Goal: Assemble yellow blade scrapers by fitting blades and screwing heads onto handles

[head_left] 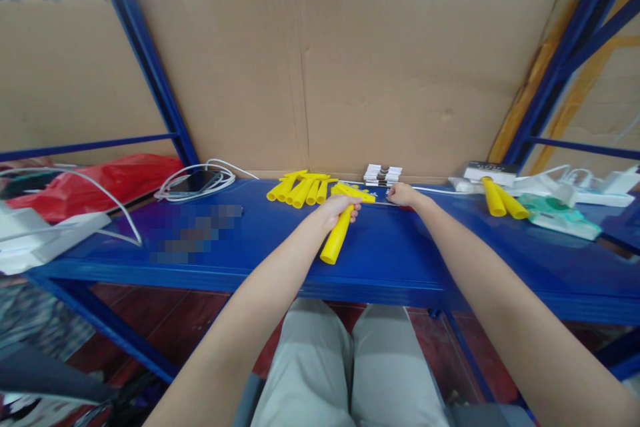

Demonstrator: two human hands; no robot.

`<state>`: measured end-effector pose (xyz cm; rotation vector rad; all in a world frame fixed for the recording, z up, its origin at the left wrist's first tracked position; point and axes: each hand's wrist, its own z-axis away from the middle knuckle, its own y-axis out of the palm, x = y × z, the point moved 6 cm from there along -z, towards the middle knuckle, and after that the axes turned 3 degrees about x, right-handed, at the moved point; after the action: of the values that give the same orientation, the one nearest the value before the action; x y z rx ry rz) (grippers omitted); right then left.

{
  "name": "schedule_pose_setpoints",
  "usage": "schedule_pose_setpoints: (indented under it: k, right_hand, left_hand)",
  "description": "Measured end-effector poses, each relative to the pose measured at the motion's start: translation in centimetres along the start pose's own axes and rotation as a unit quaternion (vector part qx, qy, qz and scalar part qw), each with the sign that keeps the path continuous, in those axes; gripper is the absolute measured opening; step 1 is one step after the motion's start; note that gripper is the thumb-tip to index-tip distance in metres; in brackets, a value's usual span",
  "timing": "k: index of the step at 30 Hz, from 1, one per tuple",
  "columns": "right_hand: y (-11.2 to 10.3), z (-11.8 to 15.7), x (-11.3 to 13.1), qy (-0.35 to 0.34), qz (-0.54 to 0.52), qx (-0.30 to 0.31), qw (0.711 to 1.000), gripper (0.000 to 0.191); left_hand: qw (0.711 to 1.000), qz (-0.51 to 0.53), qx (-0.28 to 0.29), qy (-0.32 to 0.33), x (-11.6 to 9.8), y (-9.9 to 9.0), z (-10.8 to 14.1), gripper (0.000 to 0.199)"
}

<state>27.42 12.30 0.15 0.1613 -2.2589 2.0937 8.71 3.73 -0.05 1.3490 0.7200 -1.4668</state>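
My left hand (pixel 341 209) is wrapped round a yellow plastic tube-like handle (pixel 336 240). Its round end points toward me, and a wider yellow head (pixel 357 193) lies beyond my fingers. To the right, my right hand (pixel 403 194) is closed low over the table; what its fingers hold is hidden. A thin, metallic-looking strip runs between the yellow head and these fingers, and a bit of red shows under the hand. Just behind stands a small stack of white-and-black pieces (pixel 383 175). Left of my left hand, several similar yellow handles (pixel 301 191) lie in a row.
The blue table (pixel 280 247) backs onto a cardboard panel (pixel 370 80). At left are a red bag (pixel 110 180), coiled white cable (pixel 220 181) and a white power strip (pixel 55 243). Two yellow handles (pixel 495 199) and a green-white packet (pixel 557 215) lie at right, near plugs.
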Motion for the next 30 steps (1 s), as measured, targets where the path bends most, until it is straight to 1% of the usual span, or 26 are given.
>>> schedule_pose_setpoints:
  k: [6, 13, 20, 24, 30]
  right_hand:
    - [-0.1, 0.2, 0.0, 0.010, -0.010, -0.005, 1.000, 0.028]
    - [-0.5, 0.8, 0.6, 0.009, 0.015, -0.014, 1.000, 0.025]
    - [-0.4, 0.7, 1.0, 0.012, 0.023, -0.015, 1.000, 0.024]
    - [-0.3, 0.6, 1.1, 0.018, 0.017, -0.017, 1.000, 0.027]
    - [-0.3, 0.7, 0.9, 0.024, -0.009, -0.027, 0.999, 0.027]
  left_hand:
    - [1.000, 0.005, -0.003, 0.007, -0.1, 0.0, 0.0, 0.020]
    - [1.000, 0.008, 0.002, 0.013, 0.2, -0.5, -0.8, 0.010]
    - [1.000, 0.004, -0.001, 0.017, 0.2, -0.5, -0.8, 0.010]
    - [1.000, 0.002, -0.007, 0.014, 0.0, -0.4, -0.4, 0.011]
    - [1.000, 0.003, -0.005, 0.012, -0.1, -0.1, -0.1, 0.019]
